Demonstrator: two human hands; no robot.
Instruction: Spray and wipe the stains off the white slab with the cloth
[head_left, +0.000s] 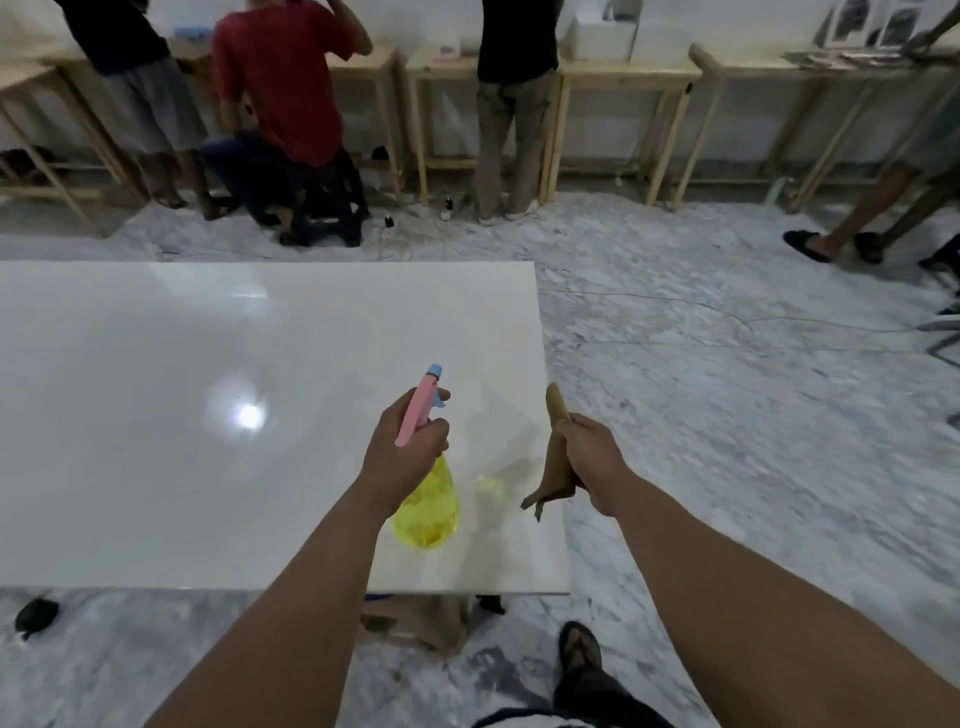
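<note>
The white slab (208, 415) lies flat and glossy; no stains can be made out. Above its right end, the left hand (405, 452) has its fingers wrapped round a spray bottle (428, 499). The right hand (592, 457) grips a brown cloth (556, 467) over the slab's edge. People stand at wooden benches (623, 73) beyond, heads cut off.

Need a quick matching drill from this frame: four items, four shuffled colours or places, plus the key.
Items:
1. spray bottle
2. cloth
3. white slab
4. left hand

Descriptions:
A. glossy, with a bright light reflection
B. brown, gripped by the right hand
C. yellow body, pink head
D. wrapped around the pink sprayer

Pairs: 1-C, 2-B, 3-A, 4-D
</note>
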